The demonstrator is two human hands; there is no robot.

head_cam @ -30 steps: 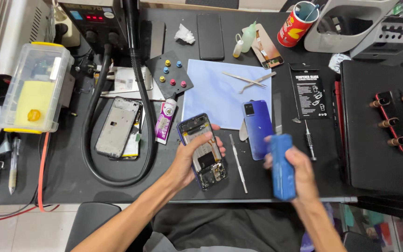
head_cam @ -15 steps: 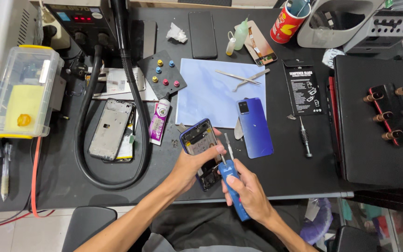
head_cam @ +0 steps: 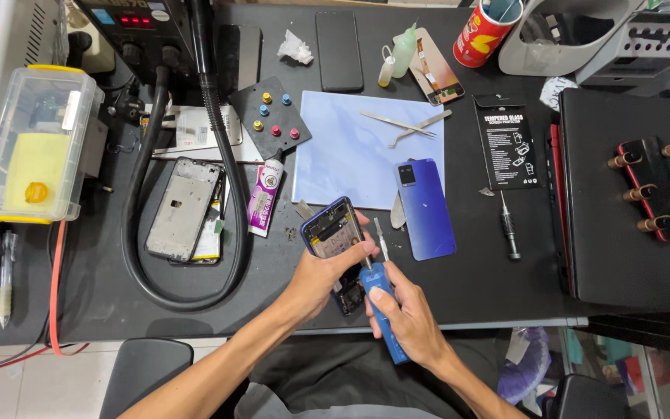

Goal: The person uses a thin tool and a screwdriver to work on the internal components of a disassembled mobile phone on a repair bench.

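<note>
My left hand (head_cam: 321, 276) grips an opened phone (head_cam: 330, 230) with its back off and its insides showing, held tilted near the table's front edge. My right hand (head_cam: 406, 316) holds a blue electric screwdriver (head_cam: 382, 304), its thin tip resting on the phone's inner board. The phone's blue back cover (head_cam: 425, 208) lies just right of the hands. A thin metal pry tool (head_cam: 381, 236) lies between the phone and that cover.
A pale blue mat (head_cam: 344, 152) with tweezers (head_cam: 398, 122) lies behind the hands. At the left are a bare phone frame (head_cam: 181, 206), a black hose (head_cam: 139, 233), a glue tube (head_cam: 264, 195) and a clear box (head_cam: 36, 155). A small screwdriver (head_cam: 509, 226) and a black case (head_cam: 630, 194) sit at the right.
My right hand has brought the blue screwdriver from the right over to the phone and set its tip on the board. My left hand kept hold of the phone.
</note>
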